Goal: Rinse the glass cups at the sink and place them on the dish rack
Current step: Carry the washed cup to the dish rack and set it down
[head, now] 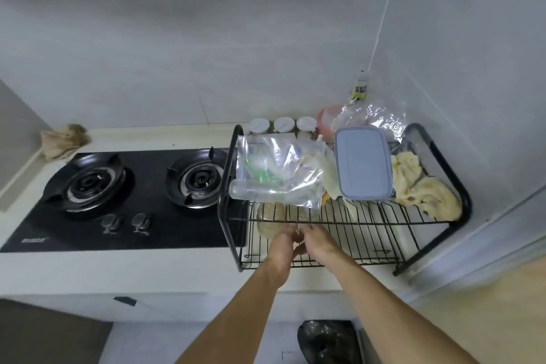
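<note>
Step, I think: setting cup down on dish rack (384,242), low shelf, near left part. Left hand (282,245) and right hand (318,241) meet there, fingers bent in toward each other. Maybe clear cup between them; cannot tell. One roundish glass cup (270,223) seems to sit on low shelf, just behind hands, under plastic bag (277,168). Blue box (365,162), yellow cloth (422,183) on top shelf. Stove (124,186) left. Sink not seen. Next, likely: let go softly, go for next cup.
</note>
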### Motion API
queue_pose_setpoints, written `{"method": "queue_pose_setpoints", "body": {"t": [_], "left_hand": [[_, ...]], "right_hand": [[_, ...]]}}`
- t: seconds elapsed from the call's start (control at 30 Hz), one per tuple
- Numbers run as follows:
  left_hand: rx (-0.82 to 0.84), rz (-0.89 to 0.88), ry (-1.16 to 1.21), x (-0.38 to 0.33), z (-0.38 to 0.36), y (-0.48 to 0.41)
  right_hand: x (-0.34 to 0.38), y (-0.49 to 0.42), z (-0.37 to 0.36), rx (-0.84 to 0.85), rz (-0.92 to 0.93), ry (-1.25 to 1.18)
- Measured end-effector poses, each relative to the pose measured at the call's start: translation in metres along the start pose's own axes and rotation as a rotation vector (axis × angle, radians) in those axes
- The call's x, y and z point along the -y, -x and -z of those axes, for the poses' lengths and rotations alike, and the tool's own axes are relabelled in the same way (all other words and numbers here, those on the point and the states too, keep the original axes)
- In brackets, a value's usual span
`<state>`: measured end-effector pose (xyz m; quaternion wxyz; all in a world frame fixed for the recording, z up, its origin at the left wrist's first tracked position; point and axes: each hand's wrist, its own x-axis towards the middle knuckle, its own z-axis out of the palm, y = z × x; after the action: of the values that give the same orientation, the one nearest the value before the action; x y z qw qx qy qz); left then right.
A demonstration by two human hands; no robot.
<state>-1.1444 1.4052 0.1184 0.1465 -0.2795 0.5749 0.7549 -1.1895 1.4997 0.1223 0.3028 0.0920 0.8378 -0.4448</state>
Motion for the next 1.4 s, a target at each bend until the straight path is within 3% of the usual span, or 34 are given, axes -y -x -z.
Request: {"method": "queue_pose_setpoints", "body": {"t": [0.27, 0.37, 0.43, 0.53, 0.7, 0.83, 1.1, 1.27, 1.4], "left_hand": [[0.018, -0.042, -0.155, -0.004, 0.009, 0.005], [0.013, -0.142, -0.300, -0.007, 0.012, 0.016], [-0.055, -0.237, -0.518, -0.005, 0.019, 0.025], [-0.161, -0.383, -0.762, 0.002, 0.036, 0.044], [-0.301, -0.539, -0.896, 0.005, 0.086, 0.094], [-0.468, -0.545, -0.991, 0.013, 0.156, 0.137], [-0.841, -0.191, -1.092, 0.070, 0.342, 0.272], [-1.001, 0.030, -0.912, 0.120, 0.441, 0.373], [-1.109, 0.094, -0.679, 0.153, 0.508, 0.448]], "right_hand": [[-0.007, 0.007, -0.002, 0.028, 0.105, 0.089], [-0.011, 0.018, 0.001, -0.126, 0.122, 0.332], [-0.011, 0.030, -0.001, -0.294, 0.179, 0.467], [-0.007, 0.050, -0.010, -0.371, 0.405, 0.502], [0.006, 0.081, -0.046, -0.193, 0.676, 0.584], [0.037, 0.108, -0.100, -0.031, 0.807, 0.645], [0.094, 0.181, -0.281, 0.265, 1.049, 0.907], [0.106, 0.251, -0.418, 0.444, 1.128, 0.992], [0.118, 0.308, -0.511, 0.623, 1.144, 0.937]]}}
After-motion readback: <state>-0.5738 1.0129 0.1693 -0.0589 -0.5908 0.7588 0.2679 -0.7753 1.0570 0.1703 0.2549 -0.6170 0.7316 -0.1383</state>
